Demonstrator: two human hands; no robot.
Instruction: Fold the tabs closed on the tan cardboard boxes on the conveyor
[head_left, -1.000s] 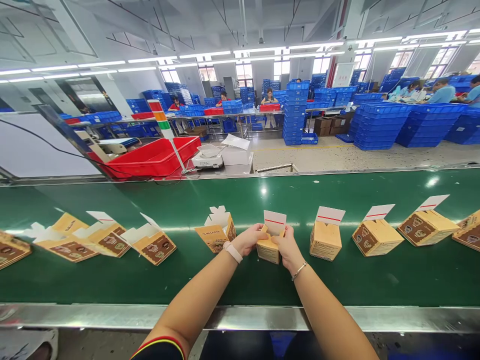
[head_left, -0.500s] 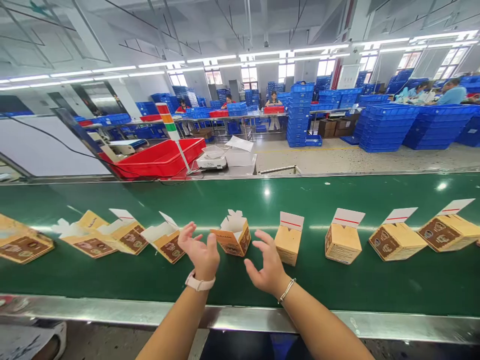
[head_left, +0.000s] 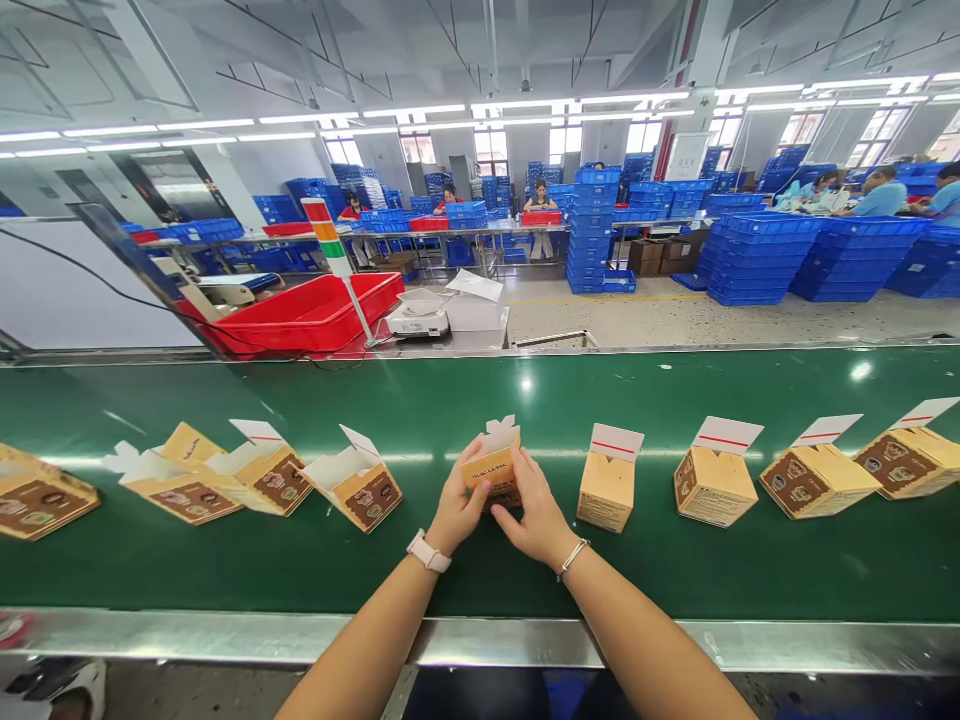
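The grip is two-handed: left hand and right hand hold a box between them (neither is nearer), white flap up behind. Whether its hidden base touches the belt is unclear. Other boxes flank it; beyond, red bin, blue crates.

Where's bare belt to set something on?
Bare green belt runs along the far edge, behind the boxes, and along the near rail either side of the forearms. A smaller patch lies between the left hand and the next open box leftward. Further left is crowded: two open boxes overlap in view.
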